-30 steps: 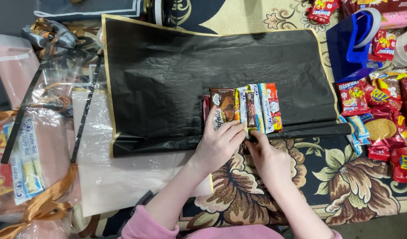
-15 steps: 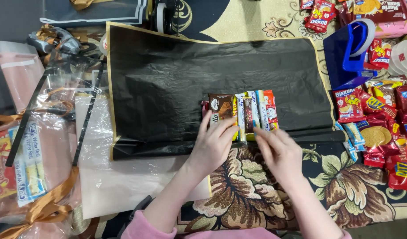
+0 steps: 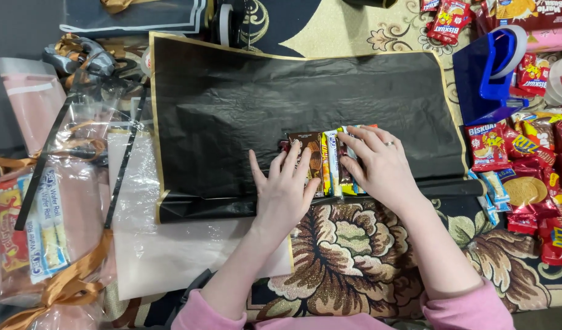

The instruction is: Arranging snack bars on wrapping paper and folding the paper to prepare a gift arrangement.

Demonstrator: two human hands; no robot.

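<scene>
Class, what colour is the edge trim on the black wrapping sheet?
Gold, on the black wrapping sheet; the head view shows it.

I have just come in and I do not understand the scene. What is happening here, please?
A person in pink sleeves kneels over a black wrapping sheet spread on a floral carpet. Both hands rest on a row of snack packets on the sheet: the left hand on the brown packet, the right hand covering the row's other end. More snack packets and a blue tape dispenser lie at the right.
</scene>
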